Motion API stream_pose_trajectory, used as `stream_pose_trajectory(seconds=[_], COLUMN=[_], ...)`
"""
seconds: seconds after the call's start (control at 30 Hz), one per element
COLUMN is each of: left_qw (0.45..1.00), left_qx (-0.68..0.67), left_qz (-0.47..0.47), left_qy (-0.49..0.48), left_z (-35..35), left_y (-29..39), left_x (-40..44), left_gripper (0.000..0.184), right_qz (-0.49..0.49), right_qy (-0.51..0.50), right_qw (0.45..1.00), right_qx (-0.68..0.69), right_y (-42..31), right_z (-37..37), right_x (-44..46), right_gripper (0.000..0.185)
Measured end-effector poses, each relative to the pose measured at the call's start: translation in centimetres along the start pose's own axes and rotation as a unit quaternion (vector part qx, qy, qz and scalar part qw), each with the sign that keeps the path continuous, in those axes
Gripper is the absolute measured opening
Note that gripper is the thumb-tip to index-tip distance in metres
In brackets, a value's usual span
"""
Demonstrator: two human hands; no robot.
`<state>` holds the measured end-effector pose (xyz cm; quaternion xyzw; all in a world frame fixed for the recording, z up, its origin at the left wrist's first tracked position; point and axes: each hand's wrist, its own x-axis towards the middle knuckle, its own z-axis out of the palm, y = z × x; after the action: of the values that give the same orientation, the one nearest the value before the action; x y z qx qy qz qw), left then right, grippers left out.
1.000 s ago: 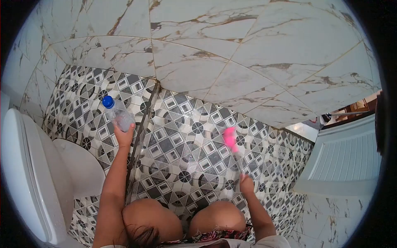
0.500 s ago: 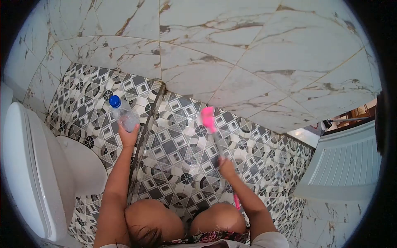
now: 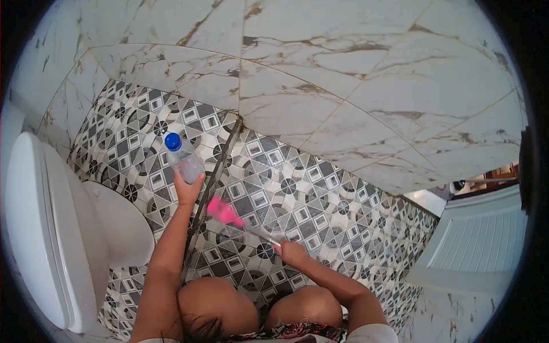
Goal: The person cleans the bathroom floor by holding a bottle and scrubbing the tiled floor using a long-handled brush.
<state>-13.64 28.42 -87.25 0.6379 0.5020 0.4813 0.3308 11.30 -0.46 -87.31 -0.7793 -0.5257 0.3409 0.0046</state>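
In my left hand [image 3: 189, 186] is a clear plastic bottle [image 3: 187, 162] with a blue cap, its fingers wrapped round the lower part. The capped end points away from me, above the patterned floor. My right hand [image 3: 290, 252] is closed round the grey handle of a long-handled brush [image 3: 227, 214]. Its pink head is blurred and lies just right of the dark floor ledge, below the bottle. Whether the head touches the floor I cannot tell. My forearm hides the rear of the handle.
A white toilet [image 3: 51, 228] stands close on my left. A low dark ledge [image 3: 220, 154] crosses the patterned tile floor [image 3: 320, 200]. Marbled wall tiles [image 3: 343, 74] rise ahead. At right is a pale louvred door [image 3: 474, 234], with a doorway gap behind it.
The brush head has swung left and towards me, from near the wall to beside the ledge. My right hand moved left and slightly nearer. The bottle stays in my left hand.
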Motion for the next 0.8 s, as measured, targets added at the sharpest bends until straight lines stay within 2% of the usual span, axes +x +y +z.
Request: stream_pose_trajectory(seconds=[0.07,0.13,0.17,0.2,0.27,0.37,0.4,0.43,0.47,0.5,0.53,0.57,0.67,0.73,0.77,0.8], left_qw=[1.000,1.000,1.000,1.000,1.000,1.000,1.000,1.000,1.000,1.000,0.999,0.998,0.999,0.998,0.996,0.994], left_qx=[0.003,-0.010,-0.007,-0.007,0.000,0.022,0.014,0.005,0.005,0.005,0.019,0.036,0.019,0.040,0.064,0.087], left_qz=[-0.003,-0.001,-0.003,-0.005,-0.007,0.008,-0.008,-0.024,-0.014,-0.001,-0.025,-0.049,-0.025,-0.034,-0.041,-0.048], left_qy=[-0.002,0.001,0.006,0.009,0.010,0.005,0.012,0.019,0.017,0.019,0.013,0.008,0.034,0.031,0.036,0.042], left_z=[0.0,0.2,0.1,0.1,0.2,0.1,0.3,0.4,0.4,0.5,0.6,0.5,0.9,1.0,1.2,1.3], left_y=[-0.3,-0.9,-1.1,-1.1,-1.6,-3.4,-3.6,-3.7,-4.5,-4.9,-4.1,-3.5,-5.1,-4.5,-4.0,-3.5], left_x=[-0.2,-0.2,-0.2,-0.2,0.0,0.0,0.1,0.0,-0.1,0.0,0.2,0.1,0.3,0.4,0.3,0.3], left_gripper=[0.068,0.068,0.068,0.069,0.070,0.071,0.071,0.071,0.071,0.071,0.072,0.073,0.074,0.073,0.073,0.073], right_qz=[0.030,0.099,0.136,0.303,0.370,0.339,0.202,0.197,0.135,0.155,0.133,0.204,0.185,0.149,0.246,0.363], right_qy=[-0.002,0.062,0.144,0.186,0.252,0.253,0.267,0.083,0.131,0.033,0.032,0.063,0.111,0.128,0.126,0.158], right_qw=[1.000,0.992,0.980,0.932,0.888,0.899,0.936,0.970,0.981,0.986,0.989,0.967,0.975,0.980,0.959,0.908], right_qx=[-0.002,-0.053,0.005,0.070,0.107,0.116,-0.109,-0.113,-0.054,-0.045,0.050,0.136,0.060,0.016,0.064,0.136], right_y=[1.1,5.9,11.0,16.1,21.2,27.5,27.8,25.3,19.2,16.7,12.5,4.3,6.3,12.3,16.4,15.6], right_z=[-1.8,-4.9,-3.9,-2.6,-3.6,1.5,5.5,5.7,4.6,7.0,7.1,1.2,1.5,0.4,1.7,-2.8], right_x=[-3.3,-5.1,-6.3,-7.0,-10.9,-11.0,-9.9,-8.7,-8.6,-6.6,-6.4,-8.7,-10.7,-13.1,-13.4,-16.1], right_gripper=[0.045,0.040,0.040,0.041,0.051,0.037,0.030,0.033,0.031,0.033,0.038,0.045,0.054,0.060,0.062,0.061])
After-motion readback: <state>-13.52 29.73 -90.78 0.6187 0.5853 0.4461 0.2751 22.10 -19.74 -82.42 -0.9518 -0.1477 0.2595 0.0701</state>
